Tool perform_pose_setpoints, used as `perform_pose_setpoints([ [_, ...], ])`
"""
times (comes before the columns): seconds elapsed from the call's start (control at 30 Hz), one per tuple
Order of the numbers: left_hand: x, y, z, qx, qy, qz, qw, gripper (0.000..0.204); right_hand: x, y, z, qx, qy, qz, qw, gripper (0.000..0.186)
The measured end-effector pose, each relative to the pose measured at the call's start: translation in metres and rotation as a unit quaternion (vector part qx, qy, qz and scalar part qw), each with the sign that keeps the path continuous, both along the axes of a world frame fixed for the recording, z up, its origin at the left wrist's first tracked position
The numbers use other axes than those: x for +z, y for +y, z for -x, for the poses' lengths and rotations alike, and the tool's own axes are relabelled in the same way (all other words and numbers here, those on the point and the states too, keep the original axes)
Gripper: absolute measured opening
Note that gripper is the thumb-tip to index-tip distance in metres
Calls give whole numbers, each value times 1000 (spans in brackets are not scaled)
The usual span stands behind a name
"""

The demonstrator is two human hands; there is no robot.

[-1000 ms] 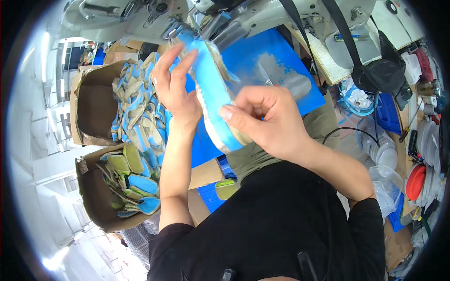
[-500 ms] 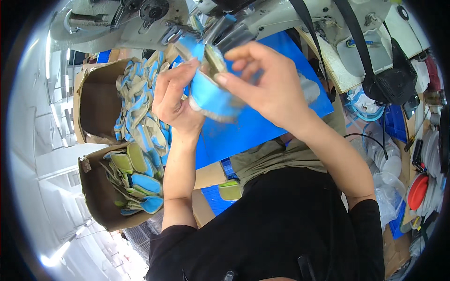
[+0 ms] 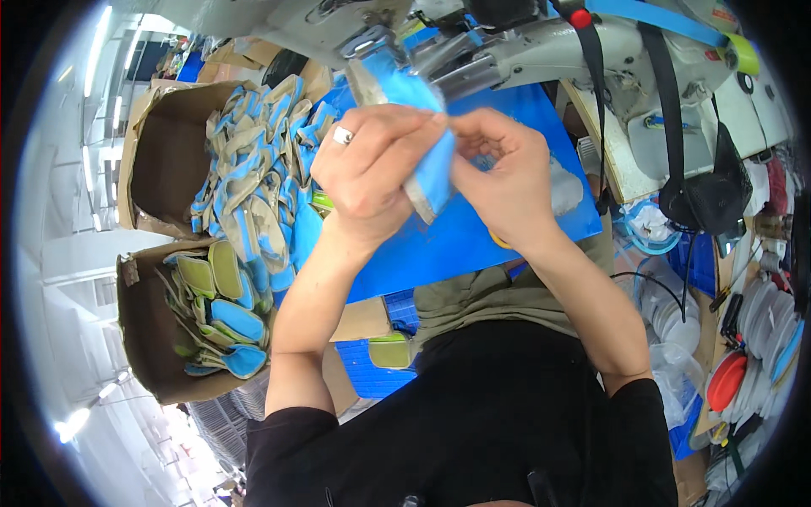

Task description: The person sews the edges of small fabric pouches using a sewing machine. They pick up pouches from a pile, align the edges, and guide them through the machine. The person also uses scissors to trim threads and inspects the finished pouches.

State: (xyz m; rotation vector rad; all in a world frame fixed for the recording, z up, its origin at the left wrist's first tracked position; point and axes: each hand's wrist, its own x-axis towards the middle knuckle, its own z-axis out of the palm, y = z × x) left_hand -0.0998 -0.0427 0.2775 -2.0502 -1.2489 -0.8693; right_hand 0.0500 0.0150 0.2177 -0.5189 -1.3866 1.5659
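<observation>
A blue fabric shoe upper (image 3: 436, 169) with beige edging is held up in front of the sewing machine (image 3: 541, 63). My left hand (image 3: 363, 173), a ring on one finger, is closed around its left side. My right hand (image 3: 511, 169) pinches the piece's right edge between thumb and fingers. Part of the upper is hidden behind the left hand's fingers. Its upper end reaches up beside the metal parts of the machine. Below lies the blue work surface (image 3: 397, 266). A small yellow edge (image 3: 498, 242) shows under my right hand.
To the left lies a heap of blue-and-beige fabric pieces (image 3: 258, 169) next to a cardboard box (image 3: 139, 160). A nearer box (image 3: 139, 338) holds green and blue pieces. Black straps (image 3: 672, 110) hang at the right, with a red disc (image 3: 726, 380) farther down.
My left hand has turned over, its back now showing, and has moved right. The upper has turned with it, and my right hand has come down to pinch its edge.
</observation>
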Motion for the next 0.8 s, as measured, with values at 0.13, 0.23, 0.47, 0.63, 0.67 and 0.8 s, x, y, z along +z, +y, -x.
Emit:
perform_pose_setpoints([
  [0.13, 7, -5, -4, 24, 7, 28, 999, 26, 3, -2, 0, -12, -14, 0, 1000, 15],
  [0.23, 11, -3, -1, 35, 9, 32, 999, 24, -4, 0, 6, -19, 7, -6, 1000, 15],
  [0.47, 16, 14, 24, 77, 44, 23, 996, 21, 7, 17, 26, -34, -18, -12, 999, 17],
  [0.63, 13, 17, 31, 83, 76, -1, 994, 19, 1, 3, 18, 38, 21, 94, 995, 15],
  [0.67, 13, 17, 33, 81, 89, -7, 993, 19, 2, -1, 14, 64, 39, 116, 990, 15],
  [0.8, 11, 18, 31, 55, 106, -29, 992, 20, 11, -11, 0, 131, 87, 133, 979, 21],
])
